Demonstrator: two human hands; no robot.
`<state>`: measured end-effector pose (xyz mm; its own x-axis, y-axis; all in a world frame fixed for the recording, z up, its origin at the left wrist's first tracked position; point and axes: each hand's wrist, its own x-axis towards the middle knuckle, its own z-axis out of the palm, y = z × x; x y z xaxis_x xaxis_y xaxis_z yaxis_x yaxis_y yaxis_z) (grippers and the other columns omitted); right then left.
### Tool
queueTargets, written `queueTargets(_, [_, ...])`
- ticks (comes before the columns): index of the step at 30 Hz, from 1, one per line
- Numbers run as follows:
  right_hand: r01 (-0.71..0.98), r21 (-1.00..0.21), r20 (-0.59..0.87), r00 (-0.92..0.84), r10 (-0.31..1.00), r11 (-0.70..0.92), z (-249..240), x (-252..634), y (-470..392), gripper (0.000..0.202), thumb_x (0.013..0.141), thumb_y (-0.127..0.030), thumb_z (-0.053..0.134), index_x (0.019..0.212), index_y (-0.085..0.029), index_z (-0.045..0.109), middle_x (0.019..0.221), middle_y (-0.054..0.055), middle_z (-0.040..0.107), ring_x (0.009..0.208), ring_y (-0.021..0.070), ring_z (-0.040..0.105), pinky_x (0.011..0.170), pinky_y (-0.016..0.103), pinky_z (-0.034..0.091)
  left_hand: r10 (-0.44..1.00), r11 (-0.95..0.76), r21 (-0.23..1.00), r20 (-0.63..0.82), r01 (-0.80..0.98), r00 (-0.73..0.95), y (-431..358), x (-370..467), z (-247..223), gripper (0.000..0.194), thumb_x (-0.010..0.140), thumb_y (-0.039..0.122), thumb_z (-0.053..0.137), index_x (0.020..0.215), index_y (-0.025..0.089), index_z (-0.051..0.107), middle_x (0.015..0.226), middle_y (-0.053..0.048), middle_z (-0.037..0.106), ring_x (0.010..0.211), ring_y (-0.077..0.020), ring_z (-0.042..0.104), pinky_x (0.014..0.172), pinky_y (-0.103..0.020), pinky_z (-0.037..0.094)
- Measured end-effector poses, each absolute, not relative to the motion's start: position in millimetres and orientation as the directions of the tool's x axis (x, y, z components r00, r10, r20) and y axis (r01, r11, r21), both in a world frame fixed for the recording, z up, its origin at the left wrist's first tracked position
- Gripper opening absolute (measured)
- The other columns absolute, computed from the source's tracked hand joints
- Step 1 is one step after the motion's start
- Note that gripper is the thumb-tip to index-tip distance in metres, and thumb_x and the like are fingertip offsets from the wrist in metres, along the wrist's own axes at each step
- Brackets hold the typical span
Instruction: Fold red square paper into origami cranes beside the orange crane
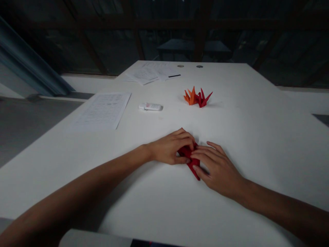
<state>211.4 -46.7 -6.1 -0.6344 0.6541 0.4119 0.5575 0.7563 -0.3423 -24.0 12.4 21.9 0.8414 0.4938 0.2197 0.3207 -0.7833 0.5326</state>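
Note:
A folded piece of red origami paper lies low over the white table, its narrow pointed end toward me. My left hand grips its left side, thumb near the middle and fingers curled over the far part. From the right, my right hand presses on the same paper with thumb and fingertips; its little finger sticks out. Both hands cover much of the paper, so its full shape is hidden. Beyond them stand an orange paper crane and a red paper crane, side by side and apparently touching.
A white marker-like object lies left of the cranes. Printed sheets rest at the left, with more papers and a black pen farther back. Two round grommets sit near the far edge of the table. Dark windows stand behind.

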Motion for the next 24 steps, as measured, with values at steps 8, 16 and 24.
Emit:
queueTargets(8, [0.587, -0.416, 0.441, -0.538, 0.719, 0.695, -6.2, 212.5, -48.4, 0.055, 0.089, -0.020, 0.064, 0.140, -0.019, 0.044, 0.140, 0.016, 0.059, 0.132, 0.0301, 0.055, 0.111, 0.053, 0.048, 0.560, -0.722, 0.612, 0.241, 0.323, 0.793, 17.8, -29.3, 16.5, 0.040, 0.097, 0.024, 0.055, 0.137, 0.020, 0.054, 0.126, -0.012, 0.066, 0.117, -0.0251, 0.057, 0.105, -0.041, 0.045])
queueTargets(16, [0.621, -0.402, 0.443, -0.511, 0.736, 0.673, -2.7, 211.1, -49.0, 0.055, 0.088, -0.026, 0.067, 0.138, -0.020, 0.047, 0.134, 0.016, 0.058, 0.125, 0.0323, 0.056, 0.105, 0.054, 0.049, 0.531, -0.751, 0.588, 0.267, 0.301, 0.804, 20.2, -31.3, 12.3, 0.053, 0.089, 0.005, 0.049, 0.139, 0.022, 0.054, 0.142, -0.012, 0.060, 0.133, -0.0247, 0.053, 0.118, -0.045, 0.037])
queueTargets(24, [0.674, -0.448, 0.325, -0.490, 0.809, 0.588, -0.7, 211.3, -46.7, 0.047, 0.082, -0.014, 0.058, 0.129, -0.019, 0.055, 0.094, 0.006, 0.070, 0.088, 0.0260, 0.064, 0.089, 0.047, 0.047, 0.522, -0.719, 0.630, 0.212, 0.293, 0.826, 19.8, -32.8, 25.1, 0.034, 0.081, 0.009, 0.063, 0.112, 0.022, 0.069, 0.128, -0.009, 0.068, 0.117, -0.0255, 0.060, 0.110, -0.044, 0.042])
